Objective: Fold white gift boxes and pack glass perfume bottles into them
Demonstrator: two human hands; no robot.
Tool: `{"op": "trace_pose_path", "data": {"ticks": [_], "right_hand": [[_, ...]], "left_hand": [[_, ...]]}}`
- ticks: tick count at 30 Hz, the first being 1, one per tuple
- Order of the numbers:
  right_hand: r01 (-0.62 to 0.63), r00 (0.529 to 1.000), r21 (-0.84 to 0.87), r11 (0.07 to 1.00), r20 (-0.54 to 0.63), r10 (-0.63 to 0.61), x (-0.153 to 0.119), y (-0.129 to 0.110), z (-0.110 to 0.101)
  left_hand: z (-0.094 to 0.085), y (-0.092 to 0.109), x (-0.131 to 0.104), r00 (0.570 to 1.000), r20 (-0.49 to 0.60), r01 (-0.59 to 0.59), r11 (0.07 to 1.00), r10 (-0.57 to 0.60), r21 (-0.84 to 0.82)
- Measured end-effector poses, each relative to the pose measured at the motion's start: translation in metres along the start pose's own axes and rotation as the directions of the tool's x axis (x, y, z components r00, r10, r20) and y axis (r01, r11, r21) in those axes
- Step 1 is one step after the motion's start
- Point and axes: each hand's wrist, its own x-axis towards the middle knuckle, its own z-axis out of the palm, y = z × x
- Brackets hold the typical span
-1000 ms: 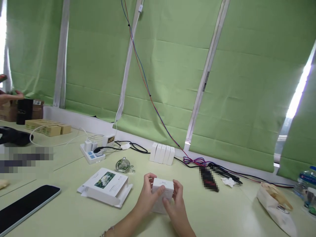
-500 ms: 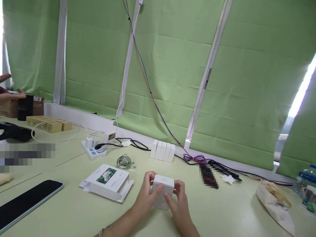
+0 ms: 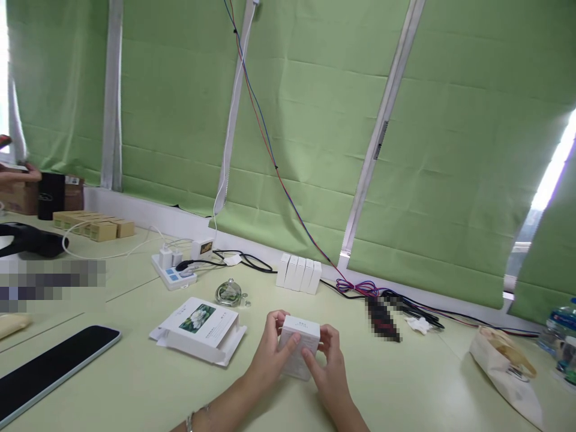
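Note:
Between both my hands stands a small white box (image 3: pixel 300 327) with faint grey print on its top, upright at the near part of the table. My left hand (image 3: pixel 272 348) grips its left side, thumb across the front face. On the right side, my right hand (image 3: pixel 330 363) holds it with the thumb on the front and the fingers curled behind. Left of my hands lies a larger white carton (image 3: pixel 204 327) with a flower picture, its end flaps open. Behind that carton is a round glass bottle (image 3: pixel 228 293) with small pieces beside it.
Several white boxes (image 3: pixel 299 273) stand in a row near the wall. A power strip (image 3: pixel 173 276), cables (image 3: pixel 247 262) and a phone (image 3: pixel 58 372) lie leftward. At right are a cloth bag (image 3: pixel 501 372) and a water bottle (image 3: pixel 558 324). Another person's hand (image 3: pixel 20 175) shows far left.
The view has shifted slightly, so everything sits a little further right. Both my hands keep their hold on the small white box. The other person's hand at far left has moved a little.

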Motion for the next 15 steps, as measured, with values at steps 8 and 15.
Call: {"op": "trace_pose_path", "data": {"ticks": [8,15], "right_hand": [[-0.008,1.0,0.009,1.0,-0.011,0.008,-0.0009,0.0005,0.0009],[-0.018,1.0,0.01,1.0,0.006,0.018,0.0002,-0.0003,0.0002]], "left_hand": [[-0.0002,0.0003,-0.0001,1.0,0.011,0.016,1.0,-0.016,-0.011],[0.0003,0.0029,0.0001,0.999,0.02,0.032,0.999,-0.032,0.008]]}}
